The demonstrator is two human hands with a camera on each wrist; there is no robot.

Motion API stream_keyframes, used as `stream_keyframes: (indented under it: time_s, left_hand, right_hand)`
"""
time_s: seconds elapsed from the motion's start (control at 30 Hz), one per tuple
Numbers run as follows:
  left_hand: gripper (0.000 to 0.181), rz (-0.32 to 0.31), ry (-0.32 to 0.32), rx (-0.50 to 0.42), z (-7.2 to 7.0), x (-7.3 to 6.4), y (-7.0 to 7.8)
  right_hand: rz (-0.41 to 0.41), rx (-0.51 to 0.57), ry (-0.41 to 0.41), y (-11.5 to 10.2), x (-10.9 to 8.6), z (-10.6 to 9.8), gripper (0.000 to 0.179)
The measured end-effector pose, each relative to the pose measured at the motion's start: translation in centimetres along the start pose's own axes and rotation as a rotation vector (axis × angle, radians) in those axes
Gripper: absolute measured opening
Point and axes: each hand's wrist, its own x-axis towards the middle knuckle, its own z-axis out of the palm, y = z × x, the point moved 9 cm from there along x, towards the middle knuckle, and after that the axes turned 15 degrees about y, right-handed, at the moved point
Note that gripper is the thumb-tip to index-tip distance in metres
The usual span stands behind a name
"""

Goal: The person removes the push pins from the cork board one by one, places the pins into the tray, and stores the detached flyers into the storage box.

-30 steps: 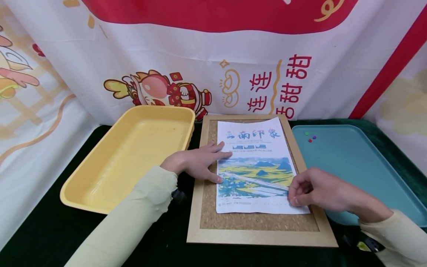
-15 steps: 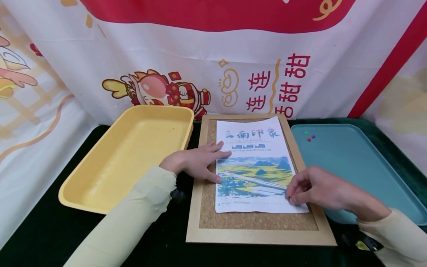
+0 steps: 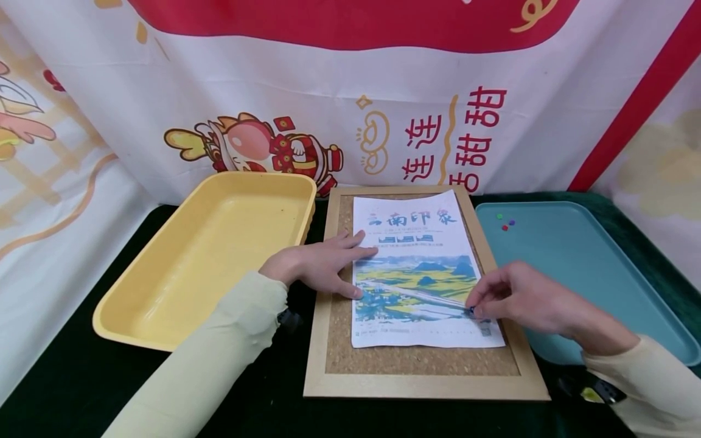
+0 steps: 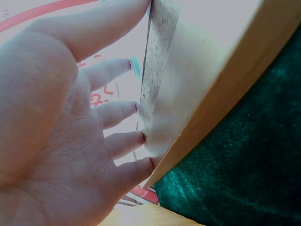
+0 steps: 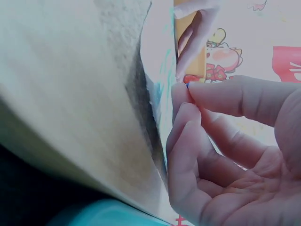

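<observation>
A printed poster [image 3: 413, 267] with a blue and yellow landscape lies on a wood-framed cork board [image 3: 424, 362]. My left hand [image 3: 323, 264] rests on the board's left side, its spread fingers touching the poster's left edge. Over the poster's lower right, my right hand [image 3: 520, 301] pinches a small blue pushpin [image 5: 188, 85] between thumb and fingertips. Only a sliver of the pin shows, and its point is hidden. In the left wrist view, the left hand's palm [image 4: 61, 141] is seen beside the wooden frame [image 4: 197, 113].
A yellow tray [image 3: 128, 298] stands left of the board. On the right, a teal tray [image 3: 591, 274] holds several tiny coloured pins [image 3: 505, 227] near its far left corner. Dark green cloth [image 3: 263, 389] covers the table, and a printed white curtain [image 3: 306, 73] hangs behind.
My right hand has shifted slightly up and left over the poster; the dark blue pin and a small printed square at the poster's lower right now show. My left hand stays put.
</observation>
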Motion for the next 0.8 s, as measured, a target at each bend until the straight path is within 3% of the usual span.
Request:
stream_keyframes:
  time_s: [0.53,0.8]
  left_hand:
    - [0.086,-0.012,-0.005,-0.008,0.0,0.1,-0.3]
    - [0.086,-0.014,-0.007,-0.013,0.0,0.2,-0.2]
  right_hand:
    - [0.044,0.020,0.273,0.1,1.6,-4.2,0.031]
    - [0.086,0.036,0.347,0.5,2.6,-5.9,0.035]
